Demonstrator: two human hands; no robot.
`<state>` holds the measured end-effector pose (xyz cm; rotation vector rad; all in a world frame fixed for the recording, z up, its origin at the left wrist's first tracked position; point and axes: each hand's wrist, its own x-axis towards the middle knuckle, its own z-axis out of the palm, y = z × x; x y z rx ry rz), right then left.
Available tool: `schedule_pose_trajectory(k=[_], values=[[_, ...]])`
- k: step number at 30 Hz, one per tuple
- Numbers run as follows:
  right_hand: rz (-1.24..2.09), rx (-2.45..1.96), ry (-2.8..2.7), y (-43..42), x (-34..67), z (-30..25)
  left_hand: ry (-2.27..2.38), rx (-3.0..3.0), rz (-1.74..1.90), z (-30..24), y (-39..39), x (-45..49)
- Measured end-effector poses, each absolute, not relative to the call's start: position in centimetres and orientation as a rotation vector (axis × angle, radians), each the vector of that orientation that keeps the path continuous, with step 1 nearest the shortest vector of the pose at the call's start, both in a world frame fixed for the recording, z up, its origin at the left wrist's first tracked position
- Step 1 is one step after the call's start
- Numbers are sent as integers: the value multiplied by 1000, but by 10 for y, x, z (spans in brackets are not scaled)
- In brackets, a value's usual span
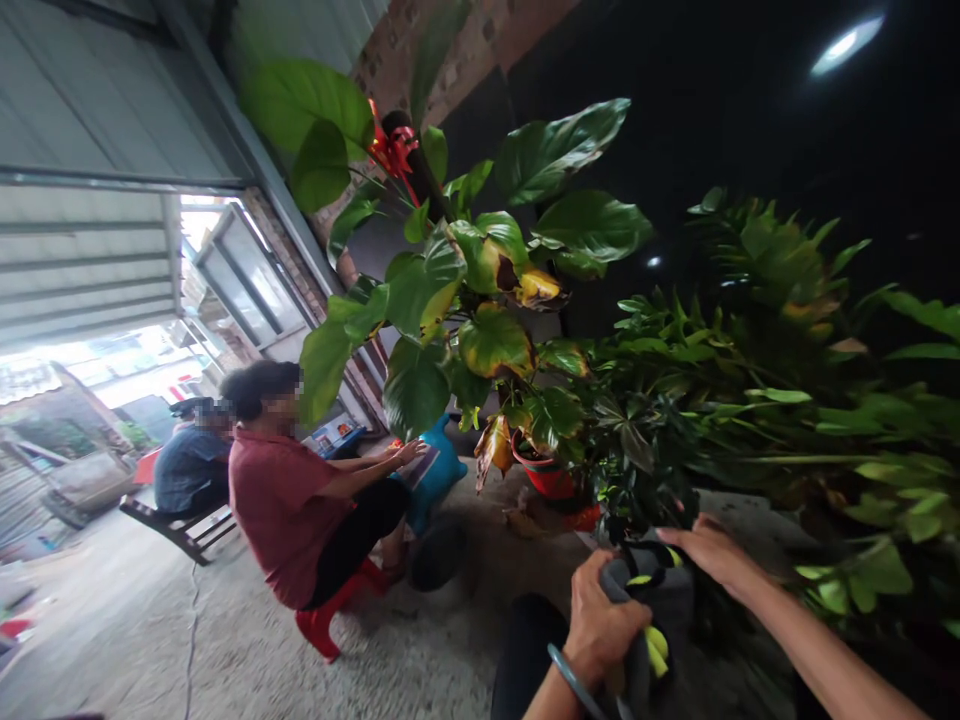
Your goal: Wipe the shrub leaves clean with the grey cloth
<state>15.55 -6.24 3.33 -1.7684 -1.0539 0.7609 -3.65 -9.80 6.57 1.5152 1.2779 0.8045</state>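
Note:
At the lower right, my left hand (600, 612), with a grey bangle (574, 680) on its wrist, is closed on a soft-looking grey item (681, 598) with black edging and yellow-green patches. I cannot tell its exact kind. My right hand (709, 552) is closed at the black edge on the item's far right side, the thumb pointing left and the fingertips partly hidden. The item hangs between both hands, above my dark-clothed lap (529, 650). Just beyond it stand dark-leaved plants (637, 440).
A large leafy plant (420, 290) with yellowing leaves rises ahead beside a red pot (551, 478). To the left, a person in a red shirt (274, 500) sits on a red stool (330, 615) near a blue bag (442, 465). Another person (187, 465) sits behind. A dark bucket (437, 555) stands on the concrete floor.

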Motion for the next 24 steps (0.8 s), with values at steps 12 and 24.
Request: schedule_pose_trajectory(k=[12,24], values=[[961,-1450,-904,-69,179,35,1394,1606,1171,125,-57,-31],[1066,-1348,-772,-80,191,38,1401,1605,1148,132,-60,-30]])
